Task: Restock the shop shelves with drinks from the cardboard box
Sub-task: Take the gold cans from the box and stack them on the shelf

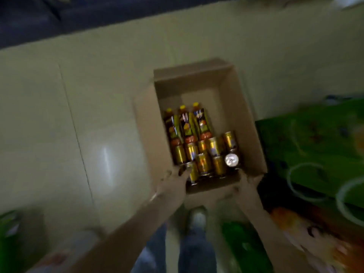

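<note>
Tiled floor (94, 99) below, no shelves in view. Left grip (174, 181) and right grip (246, 185) clasp the cardboard box (243, 115) at its near rim. Bottles (187, 125) and cans (204, 154) half fill it, so plenty is probably left to shelve.

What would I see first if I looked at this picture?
The open cardboard box in the middle, over the pale floor, catches the eye. It has shiny gold cans bunched at its near end and three yellow-capped bottles behind them. The left hand and the right hand hold the box's near edge. Bright green packaging sits to the right, though it is blurred.
</note>
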Action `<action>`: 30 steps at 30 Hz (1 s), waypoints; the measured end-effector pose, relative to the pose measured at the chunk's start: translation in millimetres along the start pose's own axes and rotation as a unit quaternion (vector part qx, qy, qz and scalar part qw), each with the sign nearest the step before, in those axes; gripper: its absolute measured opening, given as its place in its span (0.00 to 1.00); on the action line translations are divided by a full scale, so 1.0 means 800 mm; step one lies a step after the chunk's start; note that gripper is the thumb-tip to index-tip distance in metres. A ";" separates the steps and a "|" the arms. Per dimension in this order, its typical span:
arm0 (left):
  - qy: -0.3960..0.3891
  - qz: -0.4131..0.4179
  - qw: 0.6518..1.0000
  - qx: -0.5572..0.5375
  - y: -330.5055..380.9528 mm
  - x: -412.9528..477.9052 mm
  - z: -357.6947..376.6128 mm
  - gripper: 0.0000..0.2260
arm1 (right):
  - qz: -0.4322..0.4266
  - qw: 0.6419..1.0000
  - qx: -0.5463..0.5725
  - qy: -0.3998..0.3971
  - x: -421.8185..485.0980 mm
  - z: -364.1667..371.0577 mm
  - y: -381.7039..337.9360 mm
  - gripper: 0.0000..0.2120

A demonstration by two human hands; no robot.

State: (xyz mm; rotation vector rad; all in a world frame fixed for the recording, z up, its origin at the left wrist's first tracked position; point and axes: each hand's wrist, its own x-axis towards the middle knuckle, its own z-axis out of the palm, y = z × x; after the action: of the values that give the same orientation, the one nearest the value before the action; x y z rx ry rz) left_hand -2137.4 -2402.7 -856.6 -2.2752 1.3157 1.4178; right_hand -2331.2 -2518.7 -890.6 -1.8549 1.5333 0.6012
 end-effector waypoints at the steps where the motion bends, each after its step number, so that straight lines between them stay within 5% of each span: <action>1: -0.019 0.007 1.000 0.005 -0.003 0.030 0.019 0.32 | 0.011 1.000 -0.005 0.017 0.030 0.018 0.007 0.26; 6: 0.008 0.024 1.000 0.017 -0.013 0.138 0.087 0.33 | -0.020 0.991 -0.133 0.000 0.163 0.070 0.037 0.44; 11: 0.066 0.035 0.997 0.037 -0.014 0.173 0.108 0.34 | -0.033 0.983 -0.183 -0.005 0.225 0.082 0.049 0.34; 16: 0.091 0.083 0.991 -0.051 0.006 0.181 0.095 0.35 | -0.014 0.998 -0.008 0.067 0.185 0.044 0.021 0.36; 21: 0.178 0.199 0.961 -0.073 0.024 0.190 0.057 0.49 | -0.165 0.983 0.077 0.007 0.116 0.002 -0.049 0.39; 24: 0.227 0.230 0.940 -0.111 0.012 0.191 0.031 0.47 | -0.272 0.958 0.089 -0.014 0.101 0.002 -0.083 0.40; 27: 0.273 0.187 0.930 -0.162 -0.015 0.184 0.027 0.39 | -0.294 0.928 0.197 -0.118 0.117 0.009 -0.089 0.47; 30: 0.252 0.053 0.935 -0.243 -0.038 0.165 0.020 0.38 | -0.150 0.946 0.241 -0.156 0.168 0.028 -0.054 0.53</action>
State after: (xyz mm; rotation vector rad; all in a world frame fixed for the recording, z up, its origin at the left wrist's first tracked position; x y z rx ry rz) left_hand -2103.9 -2454.2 -978.4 -3.1037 1.3374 1.3614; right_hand -2259.4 -2588.8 -992.4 -1.4884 1.0454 0.3180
